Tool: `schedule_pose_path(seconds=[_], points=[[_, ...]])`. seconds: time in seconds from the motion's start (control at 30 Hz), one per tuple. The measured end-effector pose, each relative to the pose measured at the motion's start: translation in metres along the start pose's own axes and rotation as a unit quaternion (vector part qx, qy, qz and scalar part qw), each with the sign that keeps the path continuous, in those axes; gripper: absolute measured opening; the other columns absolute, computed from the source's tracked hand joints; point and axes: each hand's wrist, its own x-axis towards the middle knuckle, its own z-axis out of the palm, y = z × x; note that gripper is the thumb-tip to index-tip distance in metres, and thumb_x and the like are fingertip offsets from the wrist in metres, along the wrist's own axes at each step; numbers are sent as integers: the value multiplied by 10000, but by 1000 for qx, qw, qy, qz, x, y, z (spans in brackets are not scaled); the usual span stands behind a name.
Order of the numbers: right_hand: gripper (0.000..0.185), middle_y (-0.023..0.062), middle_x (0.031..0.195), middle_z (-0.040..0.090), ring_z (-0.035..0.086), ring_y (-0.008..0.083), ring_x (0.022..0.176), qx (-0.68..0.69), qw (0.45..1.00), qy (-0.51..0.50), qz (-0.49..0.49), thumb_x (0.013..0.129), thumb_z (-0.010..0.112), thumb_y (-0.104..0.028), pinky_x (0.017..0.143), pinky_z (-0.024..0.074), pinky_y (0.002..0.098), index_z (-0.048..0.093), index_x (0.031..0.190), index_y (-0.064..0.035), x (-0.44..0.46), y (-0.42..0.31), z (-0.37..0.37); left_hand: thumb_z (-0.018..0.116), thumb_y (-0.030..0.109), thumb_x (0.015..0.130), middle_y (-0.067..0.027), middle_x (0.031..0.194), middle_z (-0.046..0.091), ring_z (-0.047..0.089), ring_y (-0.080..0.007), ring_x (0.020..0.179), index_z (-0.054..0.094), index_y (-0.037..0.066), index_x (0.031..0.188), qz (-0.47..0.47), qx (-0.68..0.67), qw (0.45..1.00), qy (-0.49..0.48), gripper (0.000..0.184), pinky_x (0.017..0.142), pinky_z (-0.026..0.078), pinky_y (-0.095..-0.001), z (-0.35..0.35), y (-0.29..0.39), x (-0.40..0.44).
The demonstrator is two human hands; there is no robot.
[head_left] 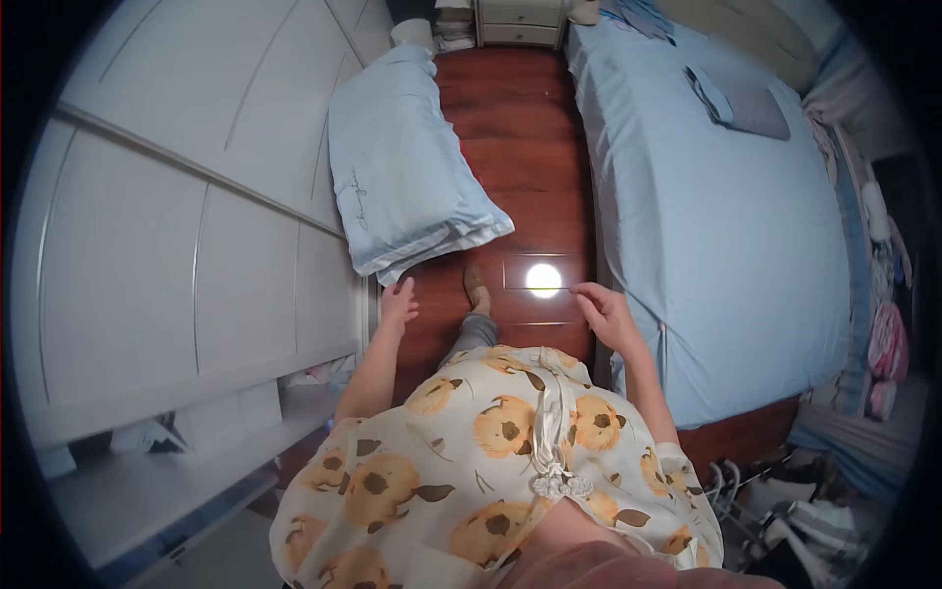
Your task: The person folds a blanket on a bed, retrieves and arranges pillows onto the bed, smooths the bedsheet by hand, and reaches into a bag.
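Head view: pillow stack (397, 162) beside wardrobe (250, 265), long axis running forward, just ahead of left hand (399, 302), nearer one, loosely spread, empty; contact unclear. Right hand (607, 316) near bed (731, 236), bent, fingertips close together, grip unclear.

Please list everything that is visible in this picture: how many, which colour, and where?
pillow: at least one, pale blue, left-centre
bed: one, pale blue, right
folded item: one, grey-blue, on bed
wardrobe: one, pale grey, left
drawer unit: one, whitish, far end
container: one, white, beyond pillow
floor: one, reddish-brown, centre
light spot: one, white, on floor
fabrics: several, partly pink, far right
clutter: uncountable, grey and black, lower right
shoe: one, brownish, on floor
flowered garment: one, cream and yellow, bottom
left hand: one, bare, by pillow corner
right hand: one, bare, beside bed
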Motion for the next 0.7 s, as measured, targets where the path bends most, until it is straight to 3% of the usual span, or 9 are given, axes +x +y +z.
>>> schedule_pose_path(seconds=[0.07, 0.2, 0.33, 0.4, 0.47, 0.53, 0.57, 0.63, 0.7], points=[[218, 72, 836, 676, 582, 94, 660, 48, 998, -27, 17, 909, 539, -106, 597, 470, 242, 615, 1070, 19, 70, 4, 3, 604, 604, 793, -188, 1246, 471, 566, -309, 1008, 337, 32, 1356, -103, -140, 985, 9, 846, 810, 503, -439, -8, -7, 56], [219, 35, 835, 652, 561, 74, 598, 126, 989, -71, 36, 943, 521, -183, 501, 457, 222, 605, 1055, -14, 227, 0, 20, 506, 779, 723, -214, 1343, 361, 433, -376, 1198, 271, 47, 1390, -259, -254, 930, 60, 1017, 902, 435, -537, 6, -19, 150], [368, 156, 873, 672, 661, 252, 774, -10, 995, -101, -16, 923, 527, -330, 675, 512, 327, 611, 1078, -8, 386, 23, 81, 519, 821, 667, -216, 1410, 307, 369, -383, 1254, 165, 95, 1445, -294, -361, 883, 56, 1122, 982, 338, -577, 35, 26, 162], [572, 229, 1061, 628, 613, 342, 993, -120, 986, -111, -40, 871, 542, -489, 853, 479, 384, 573, 1148, 11, 443, 4, 117, 521, 821, 667, -201, 1435, 284, 346, -378, 1274, 160, 103, 1450, -273, -398, 875, 37, 1122, 1004, 310, -574, 41, 29, 177], [807, 271, 1232, 528, 501, 367, 1177, -186, 971, -149, 36, 793, 579, -593, 980, 402, 402, 473, 1236, 74, 484, -6, 156, 543, 759, 720, -128, 1462, 283, 299, -343, 1317, 203, 123, 1446, -246, -487, 837, 50, 1024, 1057, 240, -573, 52, 47, 185], [1009, 305, 1299, 450, 448, 376, 1231, -139, 969, -185, 81, 717, 620, -654, 1019, 366, 398, 358, 1288, 135, 513, -25, 180, 548, 707, 759, -105, 1447, 318, 321, -319, 1307, 251, 126, 1431, -216, -548, 806, 50, 937, 1062, 254, -552, 62, 54, 196], [1009, 305, 1299, 450, 448, 376, 1231, -143, 968, -189, 81, 717, 620, -654, 1019, 366, 398, 358, 1288, 135, 524, -24, 195, 554, 656, 799, -82, 1432, 352, 343, -294, 1297, 300, 128, 1416, -179, -602, 776, 55, 850, 1067, 268, -531, 65, 57, 199], [1031, 332, 1281, 449, 455, 389, 1221, -124, 987, -79, 66, 677, 684, -607, 1010, 379, 399, 333, 1291, 143, 537, -18, 222, 553, 588, 837, -80, 1398, 402, 381, -283, 1273, 347, 122, 1392, -173, -621, 762, 68, 754, 1057, 302, -505, 62, 71, 192], [965, 302, 1258, 477, 490, 361, 1181, -104, 981, -117, 115, 679, 710, -523, 971, 414, 401, 350, 1288, 132, 553, -18, 225, 552, 519, 874, -78, 1365, 451, 419, -272, 1250, 393, 115, 1368, -164, -634, 752, 76, 658, 1048, 337, -479, 59, 84, 182]])
